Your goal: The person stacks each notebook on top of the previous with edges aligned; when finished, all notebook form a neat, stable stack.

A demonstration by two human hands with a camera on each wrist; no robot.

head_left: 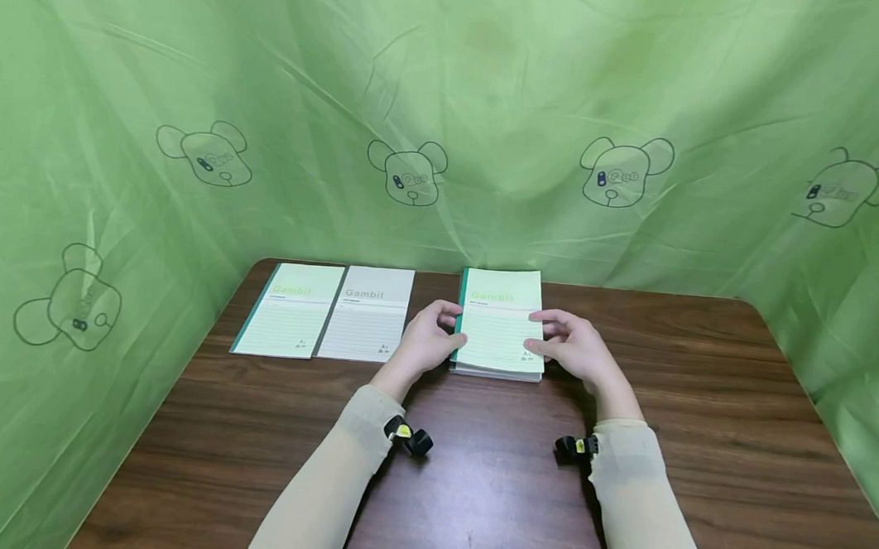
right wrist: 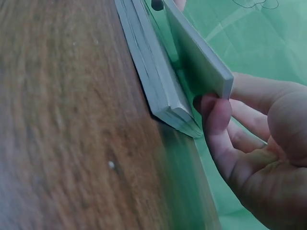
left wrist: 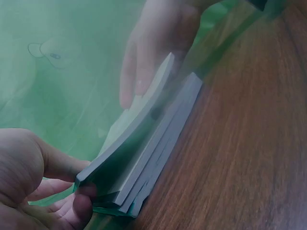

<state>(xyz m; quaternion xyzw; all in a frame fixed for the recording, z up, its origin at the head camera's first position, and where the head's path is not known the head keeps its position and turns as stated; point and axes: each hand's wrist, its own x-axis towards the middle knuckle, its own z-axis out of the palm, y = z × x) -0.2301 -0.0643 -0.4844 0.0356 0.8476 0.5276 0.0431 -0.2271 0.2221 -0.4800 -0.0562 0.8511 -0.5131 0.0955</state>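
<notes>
A pale green "Gambit" notebook [head_left: 499, 336] with a dark green spine is held level by both hands, just above a stack of notebooks [left wrist: 165, 141]. At its spine side, my left hand [head_left: 426, 340] pinches the edge between thumb and fingers. My right hand [head_left: 573, 346] pinches the opposite edge. In the right wrist view a gap shows between the held notebook [right wrist: 206, 57] and the stack [right wrist: 146, 62], whose page edges face the camera. The left wrist view shows the held notebook bowed slightly, with the stack's layers a little uneven.
Left of the stack, a pale green notebook [head_left: 291, 321] and a grey-white one [head_left: 365, 324] lie side by side. The dark wooden table [head_left: 473, 492] is bordered at the back and sides by a green curtain [head_left: 509, 79] with bear-head drawings.
</notes>
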